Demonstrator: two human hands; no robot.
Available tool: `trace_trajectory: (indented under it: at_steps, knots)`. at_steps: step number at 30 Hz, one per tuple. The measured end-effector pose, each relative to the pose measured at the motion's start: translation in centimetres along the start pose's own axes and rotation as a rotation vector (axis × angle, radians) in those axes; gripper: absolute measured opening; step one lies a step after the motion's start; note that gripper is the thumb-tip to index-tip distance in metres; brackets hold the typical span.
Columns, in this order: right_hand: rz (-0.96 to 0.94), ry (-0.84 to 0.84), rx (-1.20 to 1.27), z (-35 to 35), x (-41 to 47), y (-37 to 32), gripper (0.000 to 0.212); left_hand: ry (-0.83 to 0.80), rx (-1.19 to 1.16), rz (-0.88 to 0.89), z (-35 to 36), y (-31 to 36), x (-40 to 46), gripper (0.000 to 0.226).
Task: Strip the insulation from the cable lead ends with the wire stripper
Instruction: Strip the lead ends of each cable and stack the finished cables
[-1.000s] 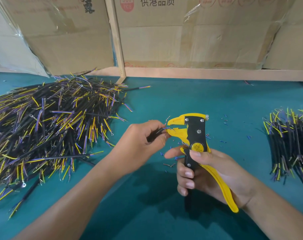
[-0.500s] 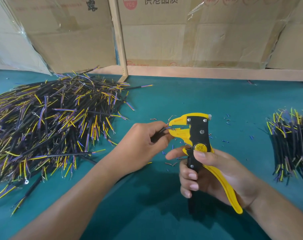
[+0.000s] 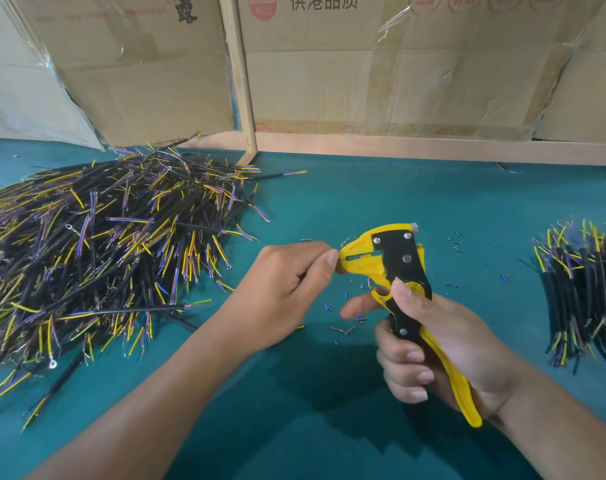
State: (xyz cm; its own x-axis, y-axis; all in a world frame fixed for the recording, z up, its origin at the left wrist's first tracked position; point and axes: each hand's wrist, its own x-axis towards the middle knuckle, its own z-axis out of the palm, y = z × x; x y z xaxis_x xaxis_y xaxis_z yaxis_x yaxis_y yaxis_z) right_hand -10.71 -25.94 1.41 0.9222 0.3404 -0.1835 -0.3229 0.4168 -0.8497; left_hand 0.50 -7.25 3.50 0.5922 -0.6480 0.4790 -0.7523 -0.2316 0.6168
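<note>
Left hand [image 3: 280, 289] pinches a cable lead, mostly hidden, at the wire stripper [image 3: 395, 271] mouth, pile [image 3: 97, 251] at nine o'clock. Right hand [image 3: 443, 344] grips the handles. I'd seat the end square before squeezing.

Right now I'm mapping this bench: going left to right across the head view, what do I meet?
Big cable pile → left hand → wire stripper → right hand → small cable pile.

Teal felt-covered bench top [image 3: 381, 188]. Big loose heap of black cables with yellow and purple leads [image 3: 97, 251] left of left hand [image 3: 280, 292]; smaller cable pile [image 3: 585, 289] right of right hand [image 3: 443, 348]; tiny insulation offcuts [image 3: 343, 329] between hands.
</note>
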Motion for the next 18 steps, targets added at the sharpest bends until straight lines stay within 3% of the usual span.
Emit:
trace_trajectory:
  at_steps: [6,18]
  knots:
    - [0.008,0.035,-0.027,0.0,-0.1,-0.3,0.065,0.033,-0.018,-0.048,0.2,-0.4,-0.2,0.02]
    - [-0.031,0.062,-0.002,-0.1,-0.1,-0.6,0.069,0.056,-0.059,-0.054,0.1,-1.2,-0.1,0.023]
